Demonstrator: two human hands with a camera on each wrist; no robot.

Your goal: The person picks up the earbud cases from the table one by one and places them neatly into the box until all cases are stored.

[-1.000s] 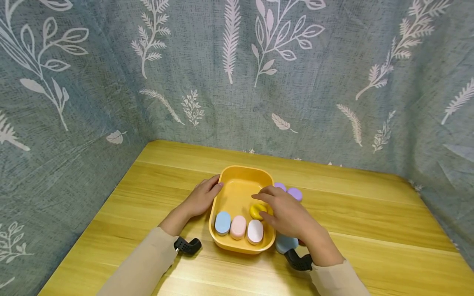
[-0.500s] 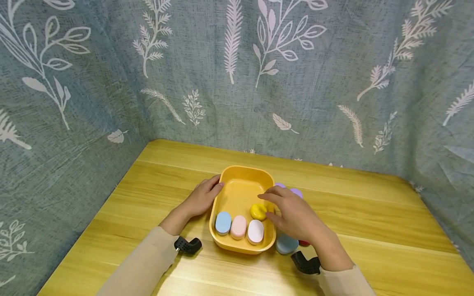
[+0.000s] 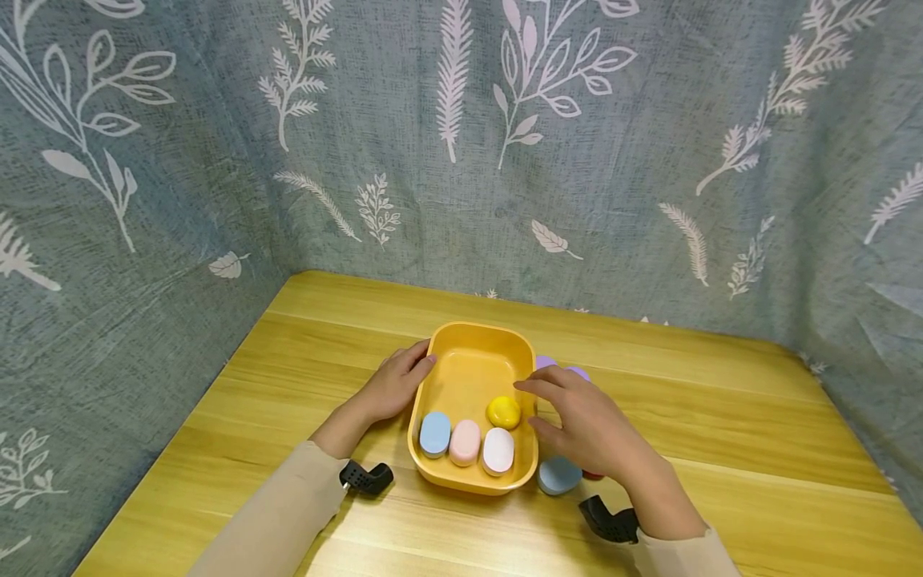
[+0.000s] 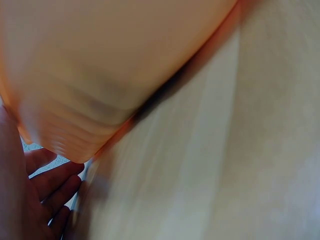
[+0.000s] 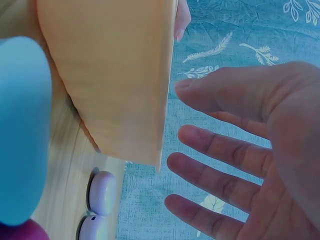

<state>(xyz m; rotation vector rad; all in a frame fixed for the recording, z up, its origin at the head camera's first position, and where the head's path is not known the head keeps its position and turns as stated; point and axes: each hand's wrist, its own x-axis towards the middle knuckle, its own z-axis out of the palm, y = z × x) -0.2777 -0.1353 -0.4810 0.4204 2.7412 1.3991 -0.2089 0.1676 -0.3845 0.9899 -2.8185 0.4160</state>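
Note:
A yellow-orange plastic bin (image 3: pixel 472 487) lies on the table. My left hand (image 3: pixel 392 383) holds its left rim, thumb over the edge and fingers along the outside wall. Inside, a blue oval piece (image 3: pixel 435 434), a pink oval piece (image 3: pixel 465 442) and a white oval piece (image 3: pixel 498 451) form a row at the near end. Behind the white one sits a glossy yellow rounded piece (image 3: pixel 503 413). My right hand (image 3: pixel 587 417) hovers at the bin's right rim, fingers spread and holding nothing. The right wrist view shows its fingers (image 5: pixel 220 180) apart from the bin wall.
Right of the bin lie a larger blue rounded piece (image 3: pixel 558 476) and a red thing (image 3: pixel 593 476), mostly hidden by my right arm. Two purple rounded pieces (image 5: pixel 103 193) sit beyond my right hand. A patterned grey-blue curtain (image 3: pixel 461 160) encloses the wooden table (image 3: pixel 721 417).
My right hand has drawn away from the yellow rounded piece, moving right past the bin's rim. That piece stays in the bin. My left hand has kept its place.

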